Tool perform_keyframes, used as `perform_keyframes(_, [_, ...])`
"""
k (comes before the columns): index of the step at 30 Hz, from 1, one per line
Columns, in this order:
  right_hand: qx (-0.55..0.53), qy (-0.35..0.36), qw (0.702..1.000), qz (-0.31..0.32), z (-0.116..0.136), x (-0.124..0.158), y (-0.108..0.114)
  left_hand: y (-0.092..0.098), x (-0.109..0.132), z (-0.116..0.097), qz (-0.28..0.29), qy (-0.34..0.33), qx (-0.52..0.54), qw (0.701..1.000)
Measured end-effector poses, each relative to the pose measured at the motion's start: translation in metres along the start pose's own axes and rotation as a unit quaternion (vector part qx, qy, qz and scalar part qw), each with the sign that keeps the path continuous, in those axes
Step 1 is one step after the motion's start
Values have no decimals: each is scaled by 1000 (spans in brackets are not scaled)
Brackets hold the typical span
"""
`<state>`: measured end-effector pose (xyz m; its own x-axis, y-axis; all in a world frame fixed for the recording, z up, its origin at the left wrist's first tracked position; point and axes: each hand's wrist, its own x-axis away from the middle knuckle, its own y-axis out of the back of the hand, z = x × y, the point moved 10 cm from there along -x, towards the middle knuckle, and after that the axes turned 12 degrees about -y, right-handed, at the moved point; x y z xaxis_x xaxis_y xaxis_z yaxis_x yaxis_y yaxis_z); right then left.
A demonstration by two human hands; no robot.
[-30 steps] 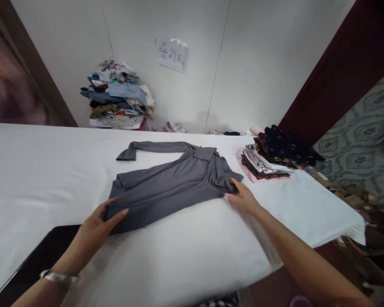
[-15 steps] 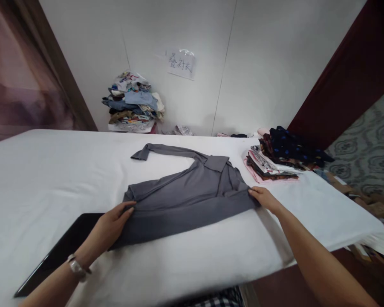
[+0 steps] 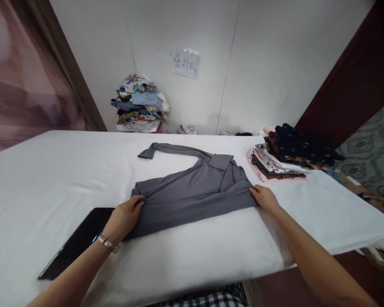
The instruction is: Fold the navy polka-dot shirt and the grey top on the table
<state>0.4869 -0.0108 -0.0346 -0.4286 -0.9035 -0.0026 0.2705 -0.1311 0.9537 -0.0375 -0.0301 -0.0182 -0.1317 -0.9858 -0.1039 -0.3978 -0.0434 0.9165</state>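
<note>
A dark grey long-sleeved shirt [image 3: 192, 187] lies across the white-covered table, its near side folded over in a long strip. One sleeve stretches away to the upper left, and the collar points to the back right. My left hand [image 3: 125, 216] pinches the fold at the shirt's left end, thumb and fingers closed on the cloth. At the right end, my right hand [image 3: 262, 197] grips the shirt's edge between thumb and fingers. A black flat board [image 3: 78, 241] lies on the table beside my left forearm, partly covered by it.
Folded clothes [image 3: 276, 166] are stacked at the table's right, with a dark blue spotted garment [image 3: 302, 143] behind. A tall heap of clothes [image 3: 142, 104] stands beyond the far edge by the wall. A paper sign [image 3: 186, 64] hangs on the wall. Boxes [image 3: 379, 200] lie at the right.
My left hand has closed more tightly on the shirt's left end and shifted slightly away from me. My right hand keeps its grip. The whole view has shifted a little.
</note>
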Motion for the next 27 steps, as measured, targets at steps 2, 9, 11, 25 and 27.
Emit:
perform_keyframes(2, [50, -3, 999, -17, 3, 7, 0, 3, 3, -2, 10, -10, -63, 998])
perform_keyframes(9, [-76, 272, 952, -117, 75, 62, 35, 27, -35, -59, -62, -135, -142, 979])
perform_keyframes(11, [-79, 296, 950, -62, 82, 66, 17, 13, -60, -101, -44, -194, -119, 973])
perform_keyframes(25, [-89, 237, 967, -5, 65, 49, -16, -115, -194, -311, 4, -323, -116, 939])
perform_keyframes(27, [-93, 229, 969, 3, 63, 47, -16, -115, -210, -306, 8, -294, -119, 948])
